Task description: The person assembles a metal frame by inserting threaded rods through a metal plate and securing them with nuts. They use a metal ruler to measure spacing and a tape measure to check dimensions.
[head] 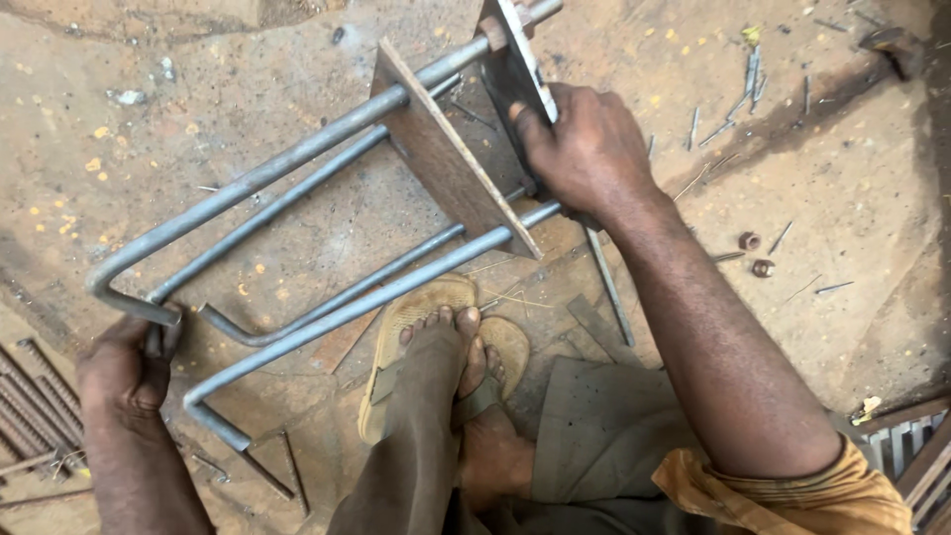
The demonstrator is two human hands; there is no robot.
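Several long grey steel rods (297, 159) with hooked ends pass through two rusty square steel plates (446, 159), forming a cage held above the dirt floor. My right hand (584, 149) grips the edge of the farther plate (520, 69) at the top centre. At the lower left, my left hand (124, 376) is closed around the bent end of one rod (158, 332). Under the rods lies my foot (461, 396), resting on a worn tan sandal (406, 327).
The sandy floor (248, 79) is strewn with nails and welding rod stubs (748, 84) at the upper right. Two rusty nuts (755, 254) lie right of my forearm. Ribbed rebar pieces (35, 396) sit at the left edge, metal bars (916, 446) at the lower right.
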